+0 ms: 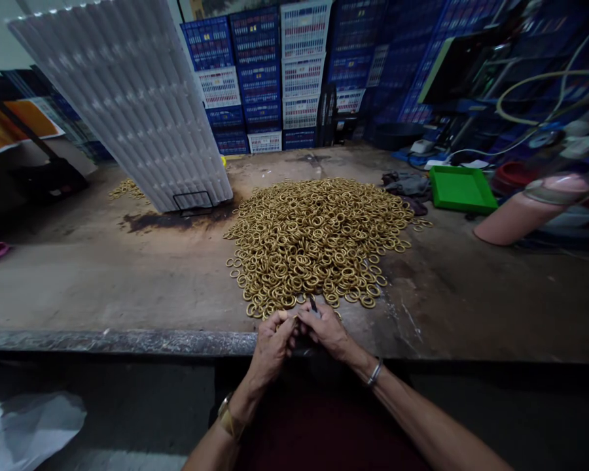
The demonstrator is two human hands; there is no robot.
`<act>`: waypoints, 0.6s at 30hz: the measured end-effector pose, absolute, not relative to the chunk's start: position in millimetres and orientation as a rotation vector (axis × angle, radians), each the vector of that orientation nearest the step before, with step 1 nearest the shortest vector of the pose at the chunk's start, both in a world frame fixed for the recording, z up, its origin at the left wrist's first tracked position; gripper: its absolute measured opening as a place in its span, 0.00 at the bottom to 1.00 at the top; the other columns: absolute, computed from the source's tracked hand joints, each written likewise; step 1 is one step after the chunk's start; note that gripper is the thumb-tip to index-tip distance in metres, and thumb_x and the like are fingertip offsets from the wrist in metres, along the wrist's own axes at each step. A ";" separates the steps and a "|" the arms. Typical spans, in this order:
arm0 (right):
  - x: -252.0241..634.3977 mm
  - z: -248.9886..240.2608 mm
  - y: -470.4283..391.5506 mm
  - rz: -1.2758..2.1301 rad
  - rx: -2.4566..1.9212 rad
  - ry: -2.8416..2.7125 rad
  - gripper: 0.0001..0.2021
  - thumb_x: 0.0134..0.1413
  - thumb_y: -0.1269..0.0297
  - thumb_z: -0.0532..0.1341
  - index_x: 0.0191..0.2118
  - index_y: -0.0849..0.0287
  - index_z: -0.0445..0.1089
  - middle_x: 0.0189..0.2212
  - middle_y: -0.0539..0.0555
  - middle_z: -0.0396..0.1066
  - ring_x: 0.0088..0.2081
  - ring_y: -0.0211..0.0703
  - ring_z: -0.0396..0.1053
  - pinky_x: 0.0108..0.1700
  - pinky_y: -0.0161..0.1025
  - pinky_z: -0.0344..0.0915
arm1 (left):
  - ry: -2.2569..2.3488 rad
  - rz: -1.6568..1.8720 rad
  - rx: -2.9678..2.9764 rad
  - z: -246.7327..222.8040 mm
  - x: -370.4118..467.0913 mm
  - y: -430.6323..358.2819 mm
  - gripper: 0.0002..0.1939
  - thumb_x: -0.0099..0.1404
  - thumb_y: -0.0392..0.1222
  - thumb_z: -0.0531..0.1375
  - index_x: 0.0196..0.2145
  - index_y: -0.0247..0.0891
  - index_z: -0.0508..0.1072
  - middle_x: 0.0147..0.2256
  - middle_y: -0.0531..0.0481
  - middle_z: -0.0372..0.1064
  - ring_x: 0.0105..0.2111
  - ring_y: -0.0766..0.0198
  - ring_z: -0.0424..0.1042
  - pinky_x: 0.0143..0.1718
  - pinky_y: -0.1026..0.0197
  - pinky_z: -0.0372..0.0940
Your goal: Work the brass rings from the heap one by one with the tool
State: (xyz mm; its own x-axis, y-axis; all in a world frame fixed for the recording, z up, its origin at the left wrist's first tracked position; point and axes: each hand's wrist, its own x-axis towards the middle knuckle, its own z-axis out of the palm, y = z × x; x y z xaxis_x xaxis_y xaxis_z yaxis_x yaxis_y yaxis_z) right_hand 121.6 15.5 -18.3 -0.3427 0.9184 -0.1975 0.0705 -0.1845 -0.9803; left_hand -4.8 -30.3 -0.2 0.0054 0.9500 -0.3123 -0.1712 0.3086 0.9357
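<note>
A wide heap of gold-coloured metal rings (pixel 319 242) lies on the worktable in front of me. At its near edge, my left hand (pixel 272 343) is closed in a pinch, with a bit of a gold-coloured ring (pixel 295 321) showing at the fingertips. Close against it, my right hand (pixel 330 332) is closed around a slim tool with a dark end (pixel 313 304), which sticks up between thumb and fingers. The exact kind of tool cannot be made out. Both hands meet just above the table's front edge, and their lower fingers are partly hidden.
A tall stack of white ribbed trays (pixel 142 111) leans left of the heap, by a black wire stand (pixel 192 203). A green tray (pixel 461 188), a pink cylinder (pixel 513 219) and a dark cloth (pixel 407 184) are at right. Blue and white crates (pixel 260 82) rise behind the worktable (pixel 103 281).
</note>
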 end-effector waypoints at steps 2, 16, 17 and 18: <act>121.9 -17.2 15.7 1.649 -1.189 -1.362 0.14 0.45 0.53 0.56 0.22 0.60 0.61 0.14 0.44 0.59 0.13 0.28 0.50 0.14 0.28 0.46 | 1.214 1.072 0.850 0.2 -4.3 -31.1 0.14 0.57 0.51 0.57 0.28 0.35 0.67 0.22 0.56 0.60 0.17 0.75 0.55 0.15 0.72 0.50; 121.3 -25.3 12.1 1.123 -1.199 -1.836 0.06 0.47 0.67 0.52 0.24 0.59 0.64 0.18 0.48 0.62 0.22 0.33 0.58 0.25 0.30 0.54 | 1.225 1.141 0.837 -5.1 -12.2 -30.3 0.14 0.56 0.51 0.58 0.29 0.36 0.66 0.21 0.57 0.60 0.17 0.75 0.56 0.16 0.72 0.50; 121.2 -25.2 10.7 1.076 -1.175 -1.910 0.06 0.47 0.68 0.52 0.24 0.59 0.64 0.19 0.48 0.62 0.22 0.33 0.57 0.25 0.30 0.54 | 1.231 1.147 0.847 -4.8 -11.9 -30.3 0.14 0.56 0.51 0.58 0.29 0.36 0.66 0.21 0.57 0.60 0.17 0.75 0.55 0.15 0.72 0.50; 121.1 -25.0 9.5 1.044 -1.162 -1.974 0.07 0.48 0.69 0.51 0.24 0.59 0.63 0.19 0.48 0.62 0.22 0.34 0.57 0.25 0.30 0.53 | 1.239 1.150 0.858 -4.6 -11.7 -30.4 0.14 0.56 0.51 0.58 0.28 0.36 0.66 0.21 0.57 0.59 0.17 0.75 0.55 0.15 0.72 0.50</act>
